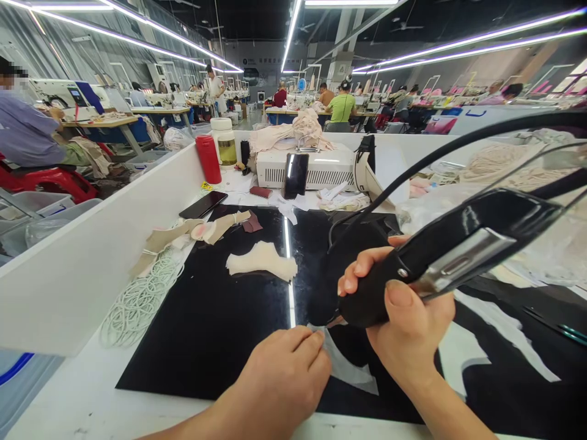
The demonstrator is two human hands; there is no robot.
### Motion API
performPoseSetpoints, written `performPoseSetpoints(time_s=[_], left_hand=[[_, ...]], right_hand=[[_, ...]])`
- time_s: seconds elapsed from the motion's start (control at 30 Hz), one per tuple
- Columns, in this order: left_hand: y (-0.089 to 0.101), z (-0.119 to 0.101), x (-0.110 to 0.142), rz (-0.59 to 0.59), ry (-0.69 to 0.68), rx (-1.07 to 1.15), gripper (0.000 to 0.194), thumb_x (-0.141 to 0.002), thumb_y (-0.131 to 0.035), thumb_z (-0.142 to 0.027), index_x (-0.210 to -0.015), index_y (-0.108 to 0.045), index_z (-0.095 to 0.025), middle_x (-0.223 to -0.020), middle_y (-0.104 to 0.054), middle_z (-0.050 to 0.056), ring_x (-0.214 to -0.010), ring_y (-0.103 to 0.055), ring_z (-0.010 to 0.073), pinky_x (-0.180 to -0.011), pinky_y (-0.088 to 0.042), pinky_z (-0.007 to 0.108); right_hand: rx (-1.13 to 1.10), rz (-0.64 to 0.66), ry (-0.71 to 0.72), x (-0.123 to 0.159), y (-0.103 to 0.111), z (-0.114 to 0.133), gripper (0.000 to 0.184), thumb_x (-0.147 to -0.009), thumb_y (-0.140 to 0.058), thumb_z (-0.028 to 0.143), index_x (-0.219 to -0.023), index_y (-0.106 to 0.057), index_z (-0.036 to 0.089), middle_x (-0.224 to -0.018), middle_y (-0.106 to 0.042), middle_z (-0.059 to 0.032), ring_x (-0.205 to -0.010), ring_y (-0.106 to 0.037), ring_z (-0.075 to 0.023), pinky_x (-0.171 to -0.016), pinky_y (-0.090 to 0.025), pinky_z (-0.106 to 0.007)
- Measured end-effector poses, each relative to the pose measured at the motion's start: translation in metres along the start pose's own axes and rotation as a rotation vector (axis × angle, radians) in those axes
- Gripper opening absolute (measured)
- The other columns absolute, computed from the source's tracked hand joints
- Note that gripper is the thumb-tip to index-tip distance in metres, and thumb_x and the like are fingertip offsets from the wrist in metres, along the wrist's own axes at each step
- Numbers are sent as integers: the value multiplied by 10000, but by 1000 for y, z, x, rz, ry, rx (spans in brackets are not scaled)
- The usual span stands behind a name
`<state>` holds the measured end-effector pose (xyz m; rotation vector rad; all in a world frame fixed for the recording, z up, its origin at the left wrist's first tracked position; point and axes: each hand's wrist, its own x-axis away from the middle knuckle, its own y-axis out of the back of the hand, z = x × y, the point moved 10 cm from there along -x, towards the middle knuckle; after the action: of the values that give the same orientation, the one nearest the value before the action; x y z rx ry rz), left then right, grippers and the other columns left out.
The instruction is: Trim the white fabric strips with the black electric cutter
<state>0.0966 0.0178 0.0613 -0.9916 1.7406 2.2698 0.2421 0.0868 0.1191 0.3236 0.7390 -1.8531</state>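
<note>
My right hand [408, 324] is wrapped round a black corded handheld tool [440, 250] with a metal lever on its side. The tool slants down to the left, and its nose is close to my left fingertips. With fingers curled and pinched, my left hand [284, 373] holds the upper end of a thin, pale translucent fabric piece [351, 366] against the black mat [206, 330]. The tool's body partly hides its tip, so I cannot tell whether it touches the fabric. Farther back on the mat lies a cream shaped fabric piece [262, 261].
Pale cord [144, 299] lies heaped along the left. White cut pieces [463, 357] and tweezers [557, 327] are at right. A vented white box [270, 171], phone [296, 176], red flask [208, 160] and jar [223, 143] stand behind. A white partition [114, 244] borders the left.
</note>
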Motion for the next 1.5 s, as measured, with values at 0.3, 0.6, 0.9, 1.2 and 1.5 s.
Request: performPoseSetpoints(time_s=[0.3,0.6,0.9,1.2,1.5], left_hand=[[-6,-1,2,76,-14,19,349,-1122,-448,-11,-1077,-781,-106,-1157,-868,77,-1060,-821,187,-980,-683,299],[-4,1,0,0,41,4,332,-1125,-479,-2,-988,-749,-140,-1139,-875,80,-961,-825,190,-797,-685,296],[-3,0,2,-11,51,2,277,-1141,-517,-43,-1024,-751,-134,-1153,-869,77,-974,-816,193,-748,-660,303],[-11,0,4,59,51,7,228,-1163,-546,-98,-1068,-750,-128,-1216,-858,95,-1019,-801,196,-743,-646,306],[1,4,-1,41,79,48,215,-1141,-535,-63,-1108,-738,-126,-1203,-852,72,-1038,-807,199,-793,-649,307]], right_hand=[[-26,-36,-56,2,-2,-4,462,-898,-954,516,-1209,-678,315,-852,-699,43,-606,-670,-180,-531,-604,-350],[-49,-19,-63,4,-10,-6,466,-906,-948,514,-1207,-654,313,-845,-696,42,-600,-668,-183,-520,-608,-356],[-81,3,-69,1,-20,-10,491,-896,-957,531,-1206,-653,302,-842,-702,56,-586,-677,-172,-516,-605,-333],[-63,26,-69,3,-26,-14,429,-941,-920,505,-1202,-642,308,-839,-711,58,-597,-674,-170,-549,-616,-338],[-54,-25,-42,-4,-5,6,474,-865,-985,511,-1171,-687,304,-818,-731,53,-581,-700,-177,-523,-637,-321]])
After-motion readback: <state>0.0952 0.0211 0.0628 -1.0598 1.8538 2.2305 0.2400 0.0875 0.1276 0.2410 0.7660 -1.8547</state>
